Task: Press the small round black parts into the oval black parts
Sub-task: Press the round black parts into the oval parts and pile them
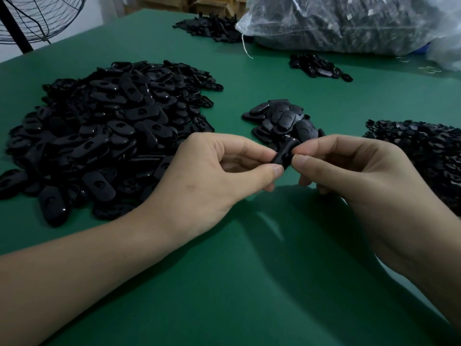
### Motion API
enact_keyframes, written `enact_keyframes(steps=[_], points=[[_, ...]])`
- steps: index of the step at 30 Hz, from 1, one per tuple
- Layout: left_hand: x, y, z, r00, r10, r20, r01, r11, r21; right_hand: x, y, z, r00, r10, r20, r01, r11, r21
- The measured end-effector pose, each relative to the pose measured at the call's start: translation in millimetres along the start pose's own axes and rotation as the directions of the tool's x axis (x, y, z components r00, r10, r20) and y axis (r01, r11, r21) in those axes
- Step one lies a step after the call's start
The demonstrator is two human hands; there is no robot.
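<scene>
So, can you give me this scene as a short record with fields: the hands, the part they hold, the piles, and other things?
surface: green table
left hand: left hand pinches the held oval part
right hand: right hand pinches the same part from the other side
left pile: large pile of oval parts
middle pile: small pile of oval parts behind the hands
right pile: pile of small black parts, shapes unclear
far side: clear bag of black parts; fan
</scene>
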State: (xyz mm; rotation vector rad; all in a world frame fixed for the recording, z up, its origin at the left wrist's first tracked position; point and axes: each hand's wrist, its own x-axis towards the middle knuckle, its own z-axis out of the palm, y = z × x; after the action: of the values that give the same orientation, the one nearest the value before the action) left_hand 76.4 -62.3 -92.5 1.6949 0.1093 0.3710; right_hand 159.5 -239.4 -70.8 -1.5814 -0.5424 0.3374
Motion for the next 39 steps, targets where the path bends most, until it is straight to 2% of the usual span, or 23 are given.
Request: enact_keyframes(steps=[7,10,17,19,22,24,33,39], points=[[-0.5,0.1,0.0,0.999,-0.030,0.013,0.030,1.000,-0.001,-0.2,2.5,0.0,0.998,-0.058,0.009,0.058,0.995,-0.082],[-0.1,0.4,-0.4,0.998,-0.044,0.040,0.044,0.999,0.008,-1.3,4.0,0.6,0.993,-0.118,0.000,0.116,0.976,-0.187],[0.7,2.7,0.8,0.994,-0.087,0.061,0.088,0.996,-0.019,-4.7,2.5,3.2,0.933,-0.360,-0.006,0.309,0.809,-0.500],[1.1,3.4,0.4,0.993,-0.098,0.069,0.100,0.995,-0.028,-4.7,2.6,3.6,0.933,-0.360,-0.015,0.309,0.821,-0.480],[1.3,3.6,0.6,0.992,-0.108,0.067,0.111,0.993,-0.038,-3.8,2.8,2.9,0.958,-0.286,-0.026,0.257,0.895,-0.366],[1.4,3.2,1.1,0.992,-0.110,0.059,0.112,0.993,-0.034,-4.1,2.5,2.3,0.964,-0.267,-0.013,0.243,0.897,-0.370],[-2.5,0.8,3.1,0.999,-0.036,0.019,0.035,0.998,0.057,-6.7,-0.1,2.9,0.956,-0.293,0.015,0.261,0.827,-0.498],[-2.0,2.3,3.1,0.999,-0.039,0.013,0.039,0.999,0.011,-8.6,-0.1,5.7,0.890,-0.455,0.034,0.362,0.659,-0.659]])
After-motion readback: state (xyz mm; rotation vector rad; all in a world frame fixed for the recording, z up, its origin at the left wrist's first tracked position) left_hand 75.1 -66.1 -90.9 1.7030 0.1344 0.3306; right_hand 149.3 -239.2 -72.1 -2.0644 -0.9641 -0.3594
